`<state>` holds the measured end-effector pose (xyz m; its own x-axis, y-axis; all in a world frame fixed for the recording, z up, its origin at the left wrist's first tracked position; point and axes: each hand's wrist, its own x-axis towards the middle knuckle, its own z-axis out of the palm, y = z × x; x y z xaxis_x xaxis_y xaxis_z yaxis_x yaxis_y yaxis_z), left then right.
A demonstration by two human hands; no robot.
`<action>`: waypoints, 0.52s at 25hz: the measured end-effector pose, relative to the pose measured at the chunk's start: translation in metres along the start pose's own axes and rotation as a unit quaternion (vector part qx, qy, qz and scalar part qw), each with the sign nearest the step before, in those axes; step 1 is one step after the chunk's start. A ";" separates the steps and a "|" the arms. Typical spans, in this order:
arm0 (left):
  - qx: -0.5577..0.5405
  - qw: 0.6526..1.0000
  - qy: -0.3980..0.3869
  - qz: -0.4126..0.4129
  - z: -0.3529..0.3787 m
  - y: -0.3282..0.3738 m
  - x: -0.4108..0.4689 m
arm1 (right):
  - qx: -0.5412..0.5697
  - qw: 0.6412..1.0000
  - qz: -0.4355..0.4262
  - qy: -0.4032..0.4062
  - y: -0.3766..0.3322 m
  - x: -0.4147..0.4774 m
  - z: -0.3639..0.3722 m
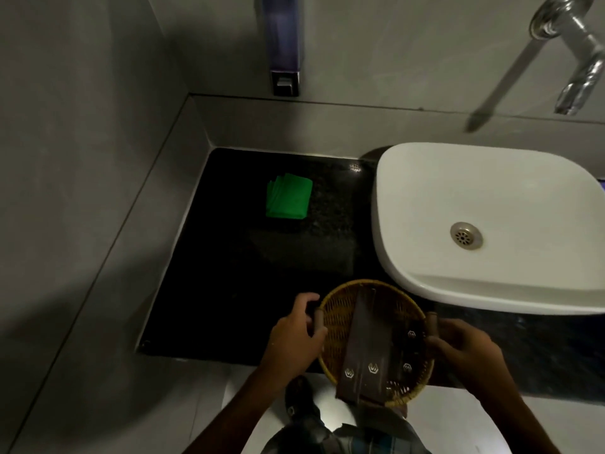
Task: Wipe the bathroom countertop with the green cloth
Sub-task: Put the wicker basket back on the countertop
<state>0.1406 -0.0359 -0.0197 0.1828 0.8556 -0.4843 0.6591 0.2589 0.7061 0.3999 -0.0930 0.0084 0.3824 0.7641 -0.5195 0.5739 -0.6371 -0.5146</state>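
Two side handles of a round woven wicker basket (337, 317) are gripped at the worktop's near edge, the left hand (294, 329) curled round one, the right hand (465, 352) round the other. Flat brown packets (360, 342) lie inside. The worktop (229, 290) is glossy, speckled black stone. Farther back the folded green cloth (288, 199) lies flat, well apart from both hands. A smooth white basin (458, 185) sits right, under a chrome tap (579, 63).
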 end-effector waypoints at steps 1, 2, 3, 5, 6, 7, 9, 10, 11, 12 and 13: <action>0.004 0.999 0.046 0.000 -0.012 -0.002 0.002 | 0.020 1.000 -0.017 -0.014 -0.012 0.001 0.003; 0.017 0.996 0.088 -0.001 -0.027 -0.007 0.007 | 0.040 0.998 -0.036 -0.028 -0.025 0.002 0.009; 0.032 0.992 0.122 -0.001 -0.045 -0.011 0.011 | 0.063 0.996 -0.051 -0.041 -0.041 0.004 0.017; 0.057 0.982 0.180 -0.003 -0.081 -0.022 0.021 | 0.104 0.990 -0.076 -0.051 -0.072 0.013 0.040; 0.070 0.978 0.197 -0.012 -0.097 -0.030 0.026 | 0.116 0.988 -0.089 -0.046 -0.087 0.019 0.054; 0.084 0.975 0.206 -0.026 -0.110 -0.038 0.032 | 0.124 0.987 -0.099 -0.041 -0.102 0.025 0.068; 0.110 0.973 0.195 -0.058 -0.129 -0.057 0.042 | 0.132 0.984 -0.109 -0.043 -0.124 0.036 0.093; 0.124 0.974 0.173 -0.077 -0.137 -0.064 0.046 | 0.131 0.984 -0.110 -0.044 -0.130 0.040 0.102; 0.137 0.974 0.152 -0.095 -0.143 -0.068 0.050 | 0.129 0.985 -0.107 -0.048 -0.132 0.043 0.107; 0.139 0.974 0.149 -0.099 -0.149 -0.068 0.058 | 0.124 0.986 -0.101 -0.052 -0.132 0.045 0.108; 0.133 0.973 0.163 -0.092 -0.154 -0.059 0.071 | 0.117 0.987 -0.095 -0.054 -0.131 0.047 0.106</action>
<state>0.0024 0.0791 -0.0160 -0.1684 0.9135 -0.3704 0.8319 0.3332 0.4438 0.2656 0.0160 -0.0209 0.1975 0.8651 -0.4612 0.4402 -0.4986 -0.7467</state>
